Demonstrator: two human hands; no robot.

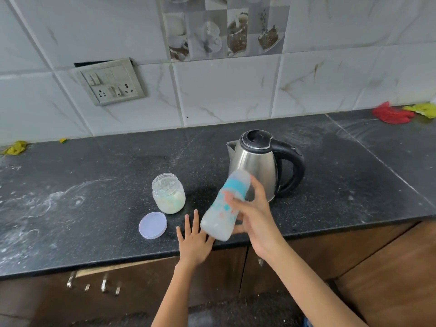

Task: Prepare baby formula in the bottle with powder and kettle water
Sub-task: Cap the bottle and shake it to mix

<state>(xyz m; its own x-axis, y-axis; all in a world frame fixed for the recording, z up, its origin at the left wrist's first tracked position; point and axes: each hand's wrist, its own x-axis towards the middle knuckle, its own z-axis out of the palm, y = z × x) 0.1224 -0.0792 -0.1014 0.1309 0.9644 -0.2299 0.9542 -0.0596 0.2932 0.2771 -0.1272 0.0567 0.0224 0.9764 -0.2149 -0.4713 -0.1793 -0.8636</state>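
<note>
My right hand (253,214) grips a capped baby bottle (220,217) with a teal collar. The bottle is tilted, blurred, and cloudy white inside. It hangs above the front of the black counter (94,208). My left hand (194,240) lies flat on the counter, fingers straight, just left of the bottle's base. An open glass jar of pale powder (168,197) stands to the left, and its lilac lid (153,225) lies in front of it. A steel kettle (257,165) with a black handle stands behind the bottle, lid closed.
White powder smears mark the left part of the counter. A switch and socket panel (109,82) is on the tiled wall. Red and yellow cloths (398,113) lie at the far right, a yellow scrap (15,147) at the far left. Brown cabinet doors (354,267) are below.
</note>
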